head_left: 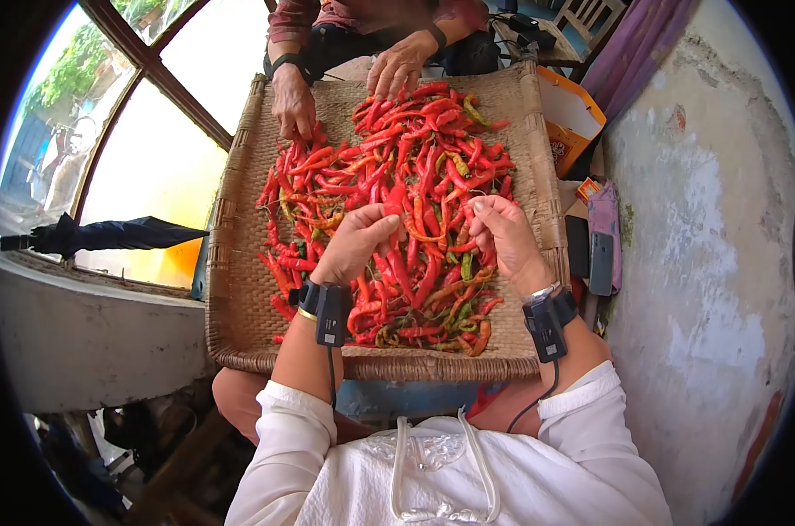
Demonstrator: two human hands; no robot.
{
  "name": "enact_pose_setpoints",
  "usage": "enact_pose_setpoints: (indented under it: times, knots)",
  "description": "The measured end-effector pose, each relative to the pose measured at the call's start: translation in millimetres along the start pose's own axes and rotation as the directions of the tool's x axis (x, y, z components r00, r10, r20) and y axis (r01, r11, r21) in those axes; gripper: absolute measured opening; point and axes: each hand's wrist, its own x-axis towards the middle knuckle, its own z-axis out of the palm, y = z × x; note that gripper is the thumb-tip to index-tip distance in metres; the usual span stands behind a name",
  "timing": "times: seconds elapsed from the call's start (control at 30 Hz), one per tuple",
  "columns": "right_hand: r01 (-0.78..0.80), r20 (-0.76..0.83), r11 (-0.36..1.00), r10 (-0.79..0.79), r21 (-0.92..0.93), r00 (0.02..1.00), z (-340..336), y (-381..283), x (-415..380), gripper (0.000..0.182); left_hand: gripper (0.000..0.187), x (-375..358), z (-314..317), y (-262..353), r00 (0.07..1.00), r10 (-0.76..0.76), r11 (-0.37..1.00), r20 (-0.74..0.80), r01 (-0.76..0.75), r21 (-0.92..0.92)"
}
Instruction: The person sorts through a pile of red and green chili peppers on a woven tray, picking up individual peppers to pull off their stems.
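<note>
A heap of red chili peppers (424, 184), a few of them greenish or yellowish, lies in a large woven bamboo tray (240, 289). Over the middle of the heap, my left hand (360, 241) is closed, with a red chili pepper (395, 200) between thumb and fingers. My right hand (505, 232) hovers above the heap's right side, thumb and fingertips pinched together. Whatever sits in that pinch is too small to make out. Both wrists carry black strapped devices with cables.
Across the tray, another person's two hands (293, 101) reach into the peppers. A folded dark umbrella (117, 235) lies by the window on the left. On the right are an orange box (566, 123), a phone (601, 263) and a worn wall (695, 263).
</note>
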Motion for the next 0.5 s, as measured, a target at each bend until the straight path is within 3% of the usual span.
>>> enact_pose_setpoints:
  times: [0.07,0.13,0.17,0.2,0.23,0.27,0.33,0.37,0.43,0.5]
  knots:
    - [0.000,-0.087,0.973,-0.021,-0.232,0.996,1,-3,1,0.012,0.026,5,-9,-3,0.971,0.057,0.912,-0.231,-0.145,-0.383]
    - [-0.017,-0.088,0.953,-0.010,-0.303,0.996,-8,10,7,0.015,0.033,6,-3,-2,0.948,0.000,0.887,-0.319,-0.147,-0.438]
    - [0.106,-0.073,0.780,-0.191,-0.617,0.979,-12,20,10,0.018,0.034,7,-5,-12,0.952,-0.046,0.934,-0.302,-0.066,-0.351]
    - [0.185,0.000,0.494,-0.351,-0.849,0.937,-14,24,12,0.021,0.034,8,-4,-20,0.952,-0.096,0.966,-0.290,0.019,-0.258]
    - [0.109,-0.016,0.529,-0.226,-0.842,0.974,-12,20,11,0.031,0.033,9,3,-26,0.960,-0.098,0.995,-0.263,0.086,-0.056]
    - [0.106,-0.019,0.530,-0.225,-0.841,0.974,-14,25,12,0.031,0.034,10,11,-33,0.968,-0.136,0.983,-0.211,0.159,0.096]
    - [0.209,0.124,0.487,-0.200,-0.848,0.972,-18,37,15,0.036,0.034,12,21,-52,0.997,0.019,0.856,-0.076,0.023,0.516]
    - [0.193,0.131,0.416,-0.174,-0.888,0.976,-18,38,14,0.042,0.034,11,27,-57,0.997,0.020,0.856,-0.076,0.023,0.516]
    - [0.194,0.132,0.401,-0.177,-0.895,0.975,-16,37,13,0.043,0.034,9,39,-58,0.913,0.400,0.480,0.083,-0.286,0.830]
    - [0.190,0.129,0.388,-0.178,-0.902,0.976,-17,38,11,0.043,0.035,5,47,-50,0.943,0.321,0.443,0.089,-0.233,0.866]
